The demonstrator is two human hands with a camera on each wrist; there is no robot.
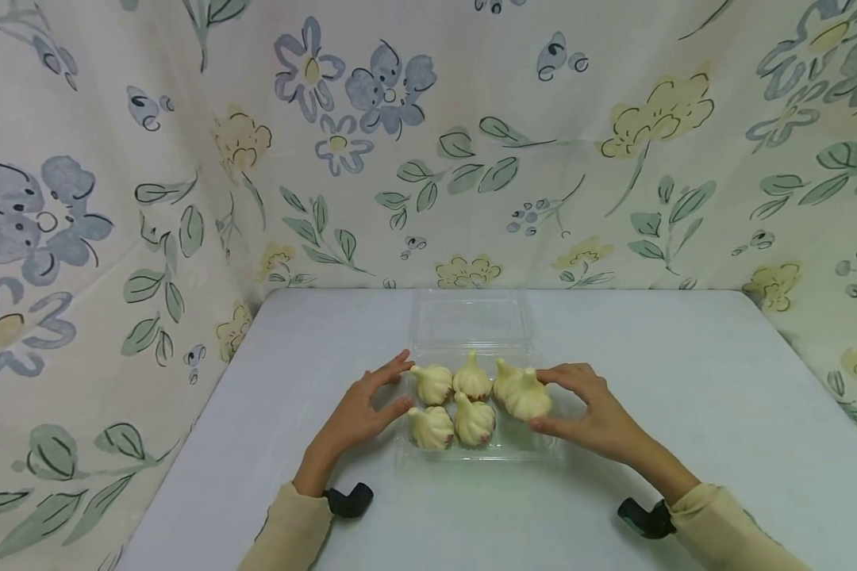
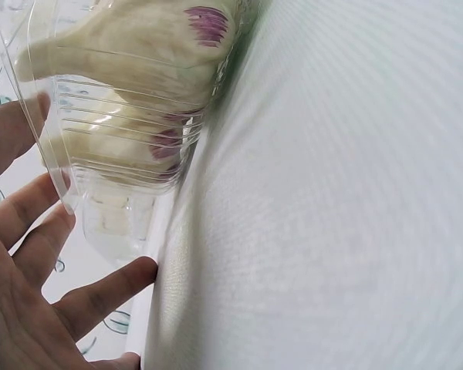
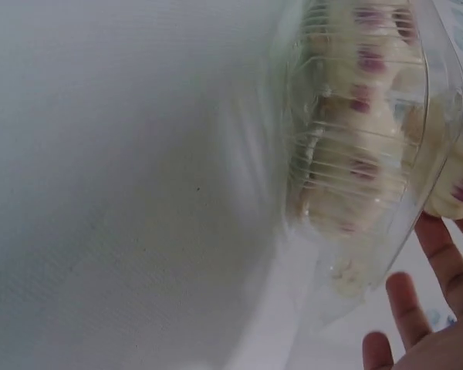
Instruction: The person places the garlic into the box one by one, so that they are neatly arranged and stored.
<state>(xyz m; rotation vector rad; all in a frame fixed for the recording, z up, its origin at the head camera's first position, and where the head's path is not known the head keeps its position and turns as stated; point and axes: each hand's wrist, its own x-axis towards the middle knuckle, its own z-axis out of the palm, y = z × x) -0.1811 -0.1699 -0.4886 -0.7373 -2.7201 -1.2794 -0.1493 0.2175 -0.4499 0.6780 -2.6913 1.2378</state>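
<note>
A clear plastic clamshell box [image 1: 471,455] lies with its lid [image 1: 470,317] folded back behind it. Pale garlic bulbs with purple marks, several of them, sit inside in two rows, such as one garlic bulb [image 1: 432,429] at the front left. My right hand [image 1: 600,412] pinches another bulb [image 1: 530,398] between thumb and fingers over the box's right side, partly covering a bulb behind it. In the right wrist view this held bulb [image 3: 454,189] shows above the rim. At the box's left side my left hand [image 1: 360,408] has its fingers spread, fingertips [image 2: 40,106] touching the rim.
The box rests on a white table [image 1: 685,357]. A floral curtain [image 1: 428,198] hangs behind the table and along its sides. Each wrist wears a black device, one on the left wrist [image 1: 350,501] and one on the right wrist [image 1: 646,519].
</note>
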